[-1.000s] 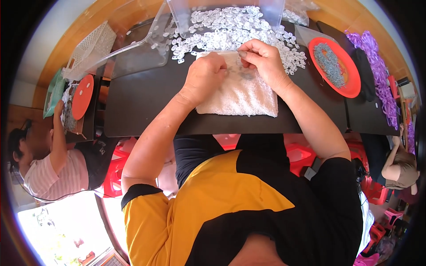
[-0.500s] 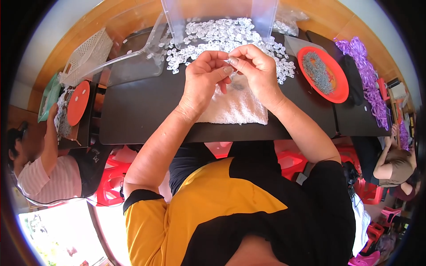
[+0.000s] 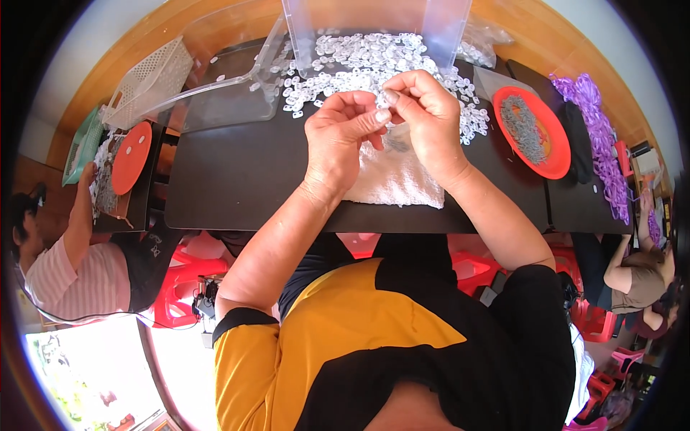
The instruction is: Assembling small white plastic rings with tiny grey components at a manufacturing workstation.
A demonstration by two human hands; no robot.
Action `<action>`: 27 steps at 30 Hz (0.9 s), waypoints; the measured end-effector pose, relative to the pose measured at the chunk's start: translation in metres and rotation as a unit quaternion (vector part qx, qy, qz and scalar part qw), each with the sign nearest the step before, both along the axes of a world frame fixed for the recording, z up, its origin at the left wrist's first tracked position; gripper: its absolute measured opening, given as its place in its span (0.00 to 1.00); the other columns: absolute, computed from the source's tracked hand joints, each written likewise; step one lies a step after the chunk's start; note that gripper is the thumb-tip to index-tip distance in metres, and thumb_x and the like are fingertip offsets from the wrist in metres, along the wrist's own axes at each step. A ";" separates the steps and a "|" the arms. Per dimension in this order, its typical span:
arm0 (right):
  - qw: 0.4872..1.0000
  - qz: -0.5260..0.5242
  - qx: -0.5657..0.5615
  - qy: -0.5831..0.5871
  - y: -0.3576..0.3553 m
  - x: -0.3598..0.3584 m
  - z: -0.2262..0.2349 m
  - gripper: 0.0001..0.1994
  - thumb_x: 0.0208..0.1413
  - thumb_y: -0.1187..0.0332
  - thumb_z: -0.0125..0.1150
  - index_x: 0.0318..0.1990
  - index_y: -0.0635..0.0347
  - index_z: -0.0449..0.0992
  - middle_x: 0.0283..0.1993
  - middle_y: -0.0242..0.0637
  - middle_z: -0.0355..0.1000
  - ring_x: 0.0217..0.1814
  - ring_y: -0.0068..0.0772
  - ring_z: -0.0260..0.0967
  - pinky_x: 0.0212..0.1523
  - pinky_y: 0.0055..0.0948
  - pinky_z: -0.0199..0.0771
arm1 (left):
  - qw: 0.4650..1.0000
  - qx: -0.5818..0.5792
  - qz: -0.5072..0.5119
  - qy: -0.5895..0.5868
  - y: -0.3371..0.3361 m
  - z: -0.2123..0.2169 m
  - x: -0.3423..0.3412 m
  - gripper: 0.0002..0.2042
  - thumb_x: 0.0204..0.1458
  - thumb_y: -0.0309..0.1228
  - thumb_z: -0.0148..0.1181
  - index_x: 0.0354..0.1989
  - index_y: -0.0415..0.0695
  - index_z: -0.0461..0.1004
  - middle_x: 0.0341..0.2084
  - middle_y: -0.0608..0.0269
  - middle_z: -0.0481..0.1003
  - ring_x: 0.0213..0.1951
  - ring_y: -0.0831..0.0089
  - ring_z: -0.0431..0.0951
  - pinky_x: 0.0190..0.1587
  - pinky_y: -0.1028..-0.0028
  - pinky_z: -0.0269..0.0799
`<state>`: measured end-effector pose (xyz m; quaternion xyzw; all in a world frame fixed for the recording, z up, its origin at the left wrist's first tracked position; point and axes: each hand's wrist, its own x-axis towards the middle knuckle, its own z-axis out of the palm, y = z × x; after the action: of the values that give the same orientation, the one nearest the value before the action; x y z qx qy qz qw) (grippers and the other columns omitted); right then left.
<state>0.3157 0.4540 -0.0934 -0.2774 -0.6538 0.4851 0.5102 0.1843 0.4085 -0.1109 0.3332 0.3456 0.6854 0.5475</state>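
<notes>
Left grip (image 3: 335,144), right grip (image 3: 436,129), pinching (forearms (image 3: 282,248) converging)

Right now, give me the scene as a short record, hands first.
Left hand: fingers on a small white plastic piece
Right hand: fingers at the same piece
Under hands: pale terry cloth on dark flat tabletop
Beyond: scattered white oval plastic pieces
Right: rounded orange-red plastic plate holding thin grey pieces
Far right: shiny purple ribbon bundle

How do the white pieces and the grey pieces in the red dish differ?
The white pieces are flat and rounded; the grey pieces are thin and sliver-like. The white pieces spread over the dark table; the grey pieces sit heaped in the red dish. Both are small and numerous.
</notes>
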 end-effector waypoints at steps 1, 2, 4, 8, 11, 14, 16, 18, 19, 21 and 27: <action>0.999 -0.021 0.004 0.024 -0.001 -0.002 0.000 0.01 0.58 0.78 0.57 0.36 0.64 0.72 0.30 0.29 0.71 0.29 0.15 0.66 0.31 0.18 0.68 | 1.000 -0.002 0.001 0.000 -0.001 -0.002 0.000 0.10 0.52 0.22 0.62 0.41 0.34 0.70 0.28 0.57 0.76 0.27 0.71 0.76 0.29 0.73 0.71; 0.999 -0.030 0.007 0.032 -0.001 -0.002 0.000 0.01 0.57 0.78 0.57 0.36 0.64 0.72 0.30 0.29 0.71 0.29 0.15 0.65 0.31 0.18 0.68 | 1.000 -0.014 -0.007 -0.001 -0.001 -0.004 0.000 0.08 0.53 0.22 0.62 0.39 0.34 0.71 0.28 0.57 0.76 0.28 0.71 0.76 0.28 0.73 0.71; 0.999 -0.035 0.010 0.034 0.001 -0.003 -0.005 0.01 0.57 0.79 0.57 0.36 0.64 0.72 0.31 0.29 0.71 0.29 0.15 0.66 0.31 0.18 0.68 | 1.000 -0.028 -0.008 -0.005 -0.001 -0.004 0.003 0.05 0.54 0.23 0.61 0.34 0.34 0.74 0.28 0.58 0.75 0.28 0.71 0.75 0.28 0.74 0.70; 0.997 -0.058 0.027 0.033 0.005 -0.001 -0.016 0.02 0.58 0.79 0.57 0.36 0.64 0.72 0.30 0.29 0.72 0.30 0.15 0.66 0.32 0.18 0.69 | 0.999 -0.042 0.008 -0.002 0.002 0.004 0.011 0.05 0.57 0.24 0.58 0.36 0.33 0.73 0.27 0.57 0.75 0.26 0.71 0.74 0.27 0.74 0.68; 0.997 -0.025 -0.004 0.070 0.004 -0.001 -0.018 0.01 0.58 0.79 0.56 0.36 0.64 0.71 0.29 0.29 0.71 0.31 0.15 0.66 0.33 0.18 0.69 | 0.998 -0.064 0.023 -0.005 0.010 0.007 0.014 0.08 0.61 0.27 0.52 0.39 0.33 0.71 0.28 0.56 0.75 0.25 0.72 0.73 0.27 0.75 0.66; 0.997 0.000 -0.027 0.069 0.013 0.003 -0.016 0.01 0.59 0.79 0.55 0.35 0.63 0.71 0.29 0.29 0.72 0.31 0.15 0.66 0.32 0.19 0.69 | 0.997 -0.076 0.029 0.006 0.018 0.007 0.015 0.06 0.58 0.26 0.55 0.37 0.34 0.72 0.26 0.57 0.75 0.26 0.72 0.74 0.26 0.75 0.68; 0.998 0.006 -0.042 0.039 0.019 0.006 -0.018 0.01 0.60 0.77 0.54 0.36 0.63 0.71 0.30 0.29 0.72 0.32 0.16 0.67 0.32 0.19 0.70 | 0.997 -0.078 0.023 0.010 0.024 0.000 0.013 0.06 0.59 0.26 0.54 0.36 0.34 0.71 0.26 0.57 0.75 0.26 0.72 0.73 0.26 0.75 0.68; 0.997 -0.031 -0.069 0.016 0.019 0.006 -0.021 0.01 0.60 0.77 0.55 0.37 0.62 0.72 0.31 0.29 0.72 0.33 0.16 0.68 0.32 0.18 0.70 | 0.996 -0.083 0.004 -0.019 0.030 -0.006 0.010 0.06 0.59 0.26 0.54 0.36 0.34 0.71 0.27 0.56 0.75 0.25 0.73 0.73 0.25 0.75 0.68; 0.997 -0.043 -0.070 0.013 0.018 0.007 -0.026 0.01 0.60 0.76 0.55 0.38 0.62 0.72 0.31 0.29 0.73 0.33 0.16 0.69 0.32 0.18 0.71 | 0.994 -0.103 -0.008 -0.036 0.028 -0.005 0.011 0.06 0.59 0.25 0.53 0.35 0.35 0.71 0.27 0.56 0.75 0.25 0.73 0.72 0.25 0.75 0.67; 0.995 -0.037 -0.091 0.012 0.022 0.011 -0.031 0.01 0.60 0.76 0.55 0.38 0.62 0.72 0.31 0.29 0.73 0.33 0.16 0.70 0.31 0.18 0.71 | 0.995 -0.096 -0.021 0.006 0.030 0.002 0.011 0.06 0.59 0.26 0.53 0.35 0.35 0.71 0.27 0.57 0.75 0.26 0.73 0.73 0.25 0.75 0.67; 0.998 -0.041 -0.022 -0.049 0.016 0.005 -0.032 0.02 0.59 0.75 0.56 0.38 0.61 0.74 0.30 0.29 0.73 0.31 0.16 0.70 0.31 0.18 0.71 | 0.996 -0.086 -0.022 0.014 0.023 -0.003 0.002 0.06 0.59 0.27 0.54 0.36 0.35 0.71 0.27 0.59 0.74 0.25 0.75 0.73 0.25 0.75 0.69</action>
<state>0.3211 0.4698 -0.1249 -0.3379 -0.6556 0.4639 0.4908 0.1863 0.4315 -0.1138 0.3017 0.4038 0.6362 0.5841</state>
